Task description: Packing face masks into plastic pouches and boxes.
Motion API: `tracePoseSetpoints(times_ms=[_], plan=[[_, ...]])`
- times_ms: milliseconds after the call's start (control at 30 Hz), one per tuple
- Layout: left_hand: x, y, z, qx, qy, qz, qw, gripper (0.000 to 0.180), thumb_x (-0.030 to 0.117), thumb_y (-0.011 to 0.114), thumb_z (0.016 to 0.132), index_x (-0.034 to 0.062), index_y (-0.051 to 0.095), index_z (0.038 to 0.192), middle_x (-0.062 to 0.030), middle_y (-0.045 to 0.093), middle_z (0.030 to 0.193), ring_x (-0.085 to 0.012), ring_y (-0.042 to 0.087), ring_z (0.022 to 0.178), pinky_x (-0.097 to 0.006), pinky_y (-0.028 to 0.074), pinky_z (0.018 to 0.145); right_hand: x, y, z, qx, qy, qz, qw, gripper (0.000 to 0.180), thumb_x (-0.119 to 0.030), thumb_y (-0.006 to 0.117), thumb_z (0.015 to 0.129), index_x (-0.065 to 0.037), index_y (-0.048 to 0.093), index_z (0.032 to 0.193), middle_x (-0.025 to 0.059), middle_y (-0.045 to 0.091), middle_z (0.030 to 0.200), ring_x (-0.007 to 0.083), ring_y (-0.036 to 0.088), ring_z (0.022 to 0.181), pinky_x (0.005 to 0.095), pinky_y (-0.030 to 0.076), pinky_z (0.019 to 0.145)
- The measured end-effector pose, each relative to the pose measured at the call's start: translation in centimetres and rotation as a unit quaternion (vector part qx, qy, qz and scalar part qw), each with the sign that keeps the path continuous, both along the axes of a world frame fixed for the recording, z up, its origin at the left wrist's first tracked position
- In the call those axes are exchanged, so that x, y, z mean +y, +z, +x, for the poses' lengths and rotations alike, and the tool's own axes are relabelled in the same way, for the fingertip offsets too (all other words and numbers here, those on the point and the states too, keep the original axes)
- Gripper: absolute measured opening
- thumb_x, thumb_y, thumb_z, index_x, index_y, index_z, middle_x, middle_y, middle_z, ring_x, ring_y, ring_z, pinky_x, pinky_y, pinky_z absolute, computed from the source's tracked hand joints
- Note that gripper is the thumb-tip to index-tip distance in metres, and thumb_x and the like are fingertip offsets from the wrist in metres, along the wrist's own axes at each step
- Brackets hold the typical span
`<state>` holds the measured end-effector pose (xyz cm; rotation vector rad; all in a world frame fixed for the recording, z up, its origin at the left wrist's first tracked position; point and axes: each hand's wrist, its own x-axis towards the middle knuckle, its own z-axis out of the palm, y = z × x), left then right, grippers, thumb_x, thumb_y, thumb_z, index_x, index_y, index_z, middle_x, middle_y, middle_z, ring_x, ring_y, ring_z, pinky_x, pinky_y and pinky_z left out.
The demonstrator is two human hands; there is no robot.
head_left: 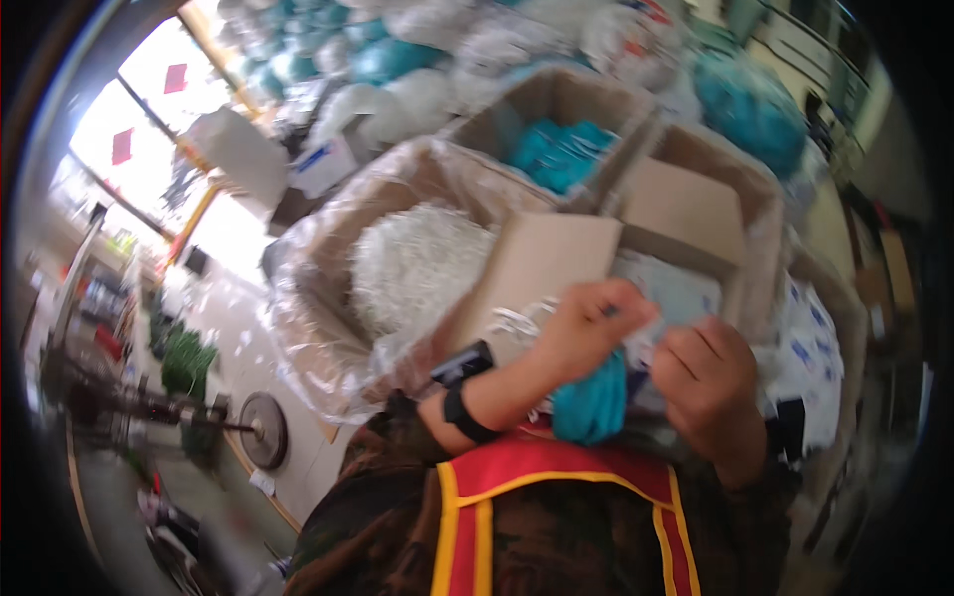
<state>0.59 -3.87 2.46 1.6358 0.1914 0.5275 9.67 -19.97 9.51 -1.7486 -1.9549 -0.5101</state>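
a heap of filled plastic bags, clear and teal, spreads across the top of the frame. below it, left of centre, stands a large plastic-lined carton, holding a tangled mass of thin white strands. a second carton at upper centre holds crumpled teal pieces. a flat cardboard panel slants across the middle, and a smaller brown box with a raised flap sits to its right.

at centre right, the left hand and the right hand are near each other but apart, fingers curled inward and fingertips facing across a narrow gap. blur hides whether either pinches anything thin; i cannot tell.

a teal bundle lies at lower centre, below the left hand and lower left of the right, close to the wearer's front. its long axis runs roughly up and down the frame, and the left hand is nearer. it looks soft, folded and rounded at its lower end, evenly bright teal. smallest, some white loops rest on the panel, just left of the left hand.
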Motion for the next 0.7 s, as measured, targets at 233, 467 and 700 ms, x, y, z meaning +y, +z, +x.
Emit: tracePoseSetpoints(times_ms=[233,467,700], plan=[[6.5,-3.5,3.3,0.102,0.109,-0.137,0.979,0.016,0.017,0.066,0.092,0.0048,0.066,0.082,0.0035,0.061,0.075,-0.0030,0.051,0.068,-0.022,0.041,0.061,-3.1,-0.2,-1.6,0.148,0.132,0.008,0.980,0.012,-0.012,0.065,0.069,-0.009,0.060,0.079,0.0049,0.060,0.085,0.0232,0.061,0.082,0.0356,0.051,0.073],[6.5,-1.3,2.5,0.078,0.109,0.224,0.965,0.028,0.012,0.074,0.081,0.0038,0.068,0.108,-0.0001,0.066,0.087,-0.0053,0.055,0.073,-0.022,0.040,0.061,-3.8,0.9,2.2,0.227,0.043,0.085,0.969,0.006,0.001,0.064,0.085,-0.003,0.061,0.082,0.0092,0.062,0.079,0.0235,0.061,0.072,0.0334,0.049,0.064],[2.7,4.1,-1.2,0.007,-0.174,0.288,0.942,0.049,0.001,0.072,0.075,0.0039,0.061,0.123,-0.0024,0.065,0.102,-0.0066,0.056,0.085,-0.022,0.043,0.068,-1.0,-0.8,4.1,0.331,0.039,0.065,0.941,0.014,0.000,0.071,0.084,-0.001,0.057,0.082,0.0096,0.053,0.075,0.0256,0.053,0.067,0.0322,0.043,0.061]])
